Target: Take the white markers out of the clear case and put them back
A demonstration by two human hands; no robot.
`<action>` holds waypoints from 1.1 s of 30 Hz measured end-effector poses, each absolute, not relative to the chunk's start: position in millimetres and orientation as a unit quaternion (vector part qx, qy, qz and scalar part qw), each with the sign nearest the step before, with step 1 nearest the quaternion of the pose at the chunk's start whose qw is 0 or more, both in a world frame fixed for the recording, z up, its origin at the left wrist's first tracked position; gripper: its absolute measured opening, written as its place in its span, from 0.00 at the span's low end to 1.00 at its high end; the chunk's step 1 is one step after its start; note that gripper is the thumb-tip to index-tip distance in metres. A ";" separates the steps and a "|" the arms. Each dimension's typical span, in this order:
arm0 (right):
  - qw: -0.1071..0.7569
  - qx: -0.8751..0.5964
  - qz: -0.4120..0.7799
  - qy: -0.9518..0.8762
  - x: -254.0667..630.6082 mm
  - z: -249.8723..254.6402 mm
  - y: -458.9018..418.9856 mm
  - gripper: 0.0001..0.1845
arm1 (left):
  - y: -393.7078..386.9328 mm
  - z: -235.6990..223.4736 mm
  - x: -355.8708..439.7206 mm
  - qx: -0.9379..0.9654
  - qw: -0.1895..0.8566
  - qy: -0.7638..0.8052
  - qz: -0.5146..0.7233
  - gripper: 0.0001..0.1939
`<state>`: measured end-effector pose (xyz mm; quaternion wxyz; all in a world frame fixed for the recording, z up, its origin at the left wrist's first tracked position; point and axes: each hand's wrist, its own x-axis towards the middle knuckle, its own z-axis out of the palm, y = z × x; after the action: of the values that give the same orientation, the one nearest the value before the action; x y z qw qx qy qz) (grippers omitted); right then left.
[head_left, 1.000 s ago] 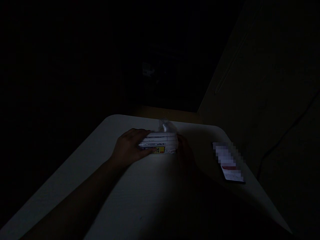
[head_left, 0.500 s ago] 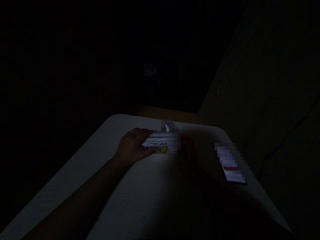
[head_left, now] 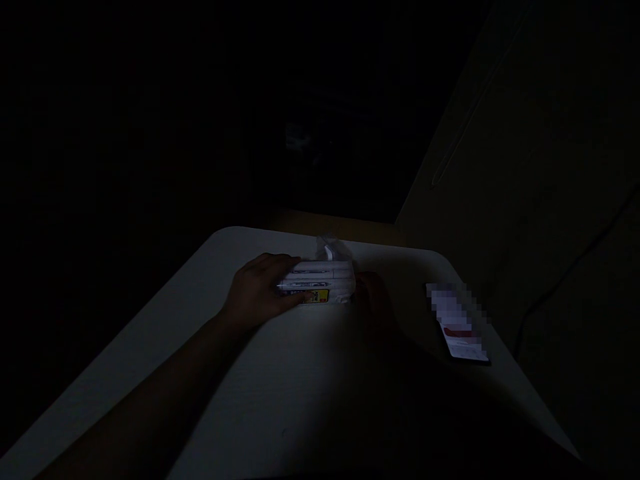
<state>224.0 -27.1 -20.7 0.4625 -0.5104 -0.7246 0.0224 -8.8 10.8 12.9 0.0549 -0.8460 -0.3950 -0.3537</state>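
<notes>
A white pack with pen-like shapes along its side and a yellow label lies near the far edge of the table. My left hand is wrapped round its left end, thumb on the front face by the label and fingers over the top. Clear crinkled plastic sticks up behind the pack. In deep shadow at the pack's right end is my right hand, its fingers curled in against that end. What those fingers pinch, if anything, is too dark to make out.
A phone with a lit, partly blurred screen lies on the right of the white table. Beyond the right edge a dark cable runs along the wall. The room behind is nearly black.
The view has shifted slightly, so the pack, hands and phone sit a little further left and higher. Both hands keep about the same place at the pack.
</notes>
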 end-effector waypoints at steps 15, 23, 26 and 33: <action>0.448 -0.470 -0.009 -0.761 232.9 -27.0 -21.7 0.16 | 10.8 12.2 -8.8 -0.839 0.055 -0.410 -0.354 0.31; 0.448 -0.501 0.039 -0.740 227.4 -17.4 -26.5 0.14 | 12.0 12.3 -8.9 -0.843 0.052 -0.397 -0.359 0.30; 0.454 -0.507 0.049 -0.731 226.9 -17.3 -26.3 0.14 | 11.7 12.3 -9.0 -0.845 0.053 -0.395 -0.356 0.30; 0.491 -0.547 0.043 -0.677 227.5 -17.2 -28.5 0.12 | 10.1 14.6 -8.1 -0.846 0.048 -0.402 -0.348 0.29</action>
<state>227.5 -28.5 -17.2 0.4912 -0.5467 -0.6768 0.0425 -8.1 10.1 14.6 0.0480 -0.8458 -0.4017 -0.3478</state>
